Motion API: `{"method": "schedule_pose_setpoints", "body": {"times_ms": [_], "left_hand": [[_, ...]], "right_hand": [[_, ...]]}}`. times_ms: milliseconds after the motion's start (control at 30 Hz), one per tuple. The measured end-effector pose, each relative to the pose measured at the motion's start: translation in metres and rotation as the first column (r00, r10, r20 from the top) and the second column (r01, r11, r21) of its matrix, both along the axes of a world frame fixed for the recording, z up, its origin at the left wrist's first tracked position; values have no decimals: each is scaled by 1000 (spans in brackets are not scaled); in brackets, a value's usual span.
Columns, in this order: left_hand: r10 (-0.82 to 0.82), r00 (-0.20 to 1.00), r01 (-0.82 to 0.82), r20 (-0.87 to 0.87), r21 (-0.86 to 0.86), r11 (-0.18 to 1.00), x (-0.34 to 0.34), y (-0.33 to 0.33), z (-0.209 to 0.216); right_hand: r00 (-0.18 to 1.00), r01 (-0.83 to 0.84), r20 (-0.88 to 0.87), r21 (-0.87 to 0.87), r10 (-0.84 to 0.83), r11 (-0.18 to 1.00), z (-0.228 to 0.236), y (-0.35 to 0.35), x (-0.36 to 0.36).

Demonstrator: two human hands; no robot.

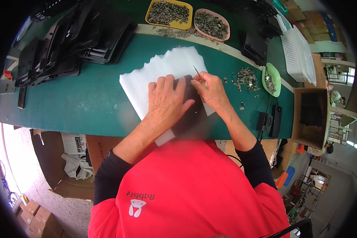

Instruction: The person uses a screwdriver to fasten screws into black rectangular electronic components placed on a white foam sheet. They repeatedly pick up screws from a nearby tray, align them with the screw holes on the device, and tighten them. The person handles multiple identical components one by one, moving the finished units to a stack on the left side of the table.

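Note:
A dark flat panel lies on a white foam sheet with a ragged far edge, on the green tabletop. My left hand rests flat on the panel's left side, fingers stretched out and thumb apart. At the panel's far right corner, my right hand is closed in a pinch on a thin pointed metal tool. The tool's tip points up and away to the left, over the foam. Its lower end is hidden by the fingers, so its exact kind cannot be told.
Small metal parts fill a yellow tray, a pink tray and a green tray; a loose pile lies nearby. Black plastic casings are stacked at far left. A white basket and cardboard box stand right.

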State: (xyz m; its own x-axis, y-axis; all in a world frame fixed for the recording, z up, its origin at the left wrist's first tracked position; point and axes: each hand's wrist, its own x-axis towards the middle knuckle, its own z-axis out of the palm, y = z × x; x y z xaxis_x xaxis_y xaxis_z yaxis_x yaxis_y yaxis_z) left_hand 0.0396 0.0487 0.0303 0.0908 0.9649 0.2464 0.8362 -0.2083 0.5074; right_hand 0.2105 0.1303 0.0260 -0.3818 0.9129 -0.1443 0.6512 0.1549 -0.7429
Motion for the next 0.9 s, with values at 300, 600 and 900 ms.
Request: {"method": "schedule_pose_setpoints", "body": {"times_ms": [300, 600, 900], "left_hand": [[67, 997, -67, -29, 21, 998, 0, -6, 1], [106, 994, -106, 2, 8, 994, 2, -7, -3], [103, 995, -103, 6, -2, 995, 1, -7, -3]], "right_hand": [[983, -170, 115, 240, 146, 956, 22, -25, 21], [898, -266, 423, 309, 119, 913, 23, -51, 9], [840, -358, 525, 343, 138, 869, 16, -48, 9]]}}
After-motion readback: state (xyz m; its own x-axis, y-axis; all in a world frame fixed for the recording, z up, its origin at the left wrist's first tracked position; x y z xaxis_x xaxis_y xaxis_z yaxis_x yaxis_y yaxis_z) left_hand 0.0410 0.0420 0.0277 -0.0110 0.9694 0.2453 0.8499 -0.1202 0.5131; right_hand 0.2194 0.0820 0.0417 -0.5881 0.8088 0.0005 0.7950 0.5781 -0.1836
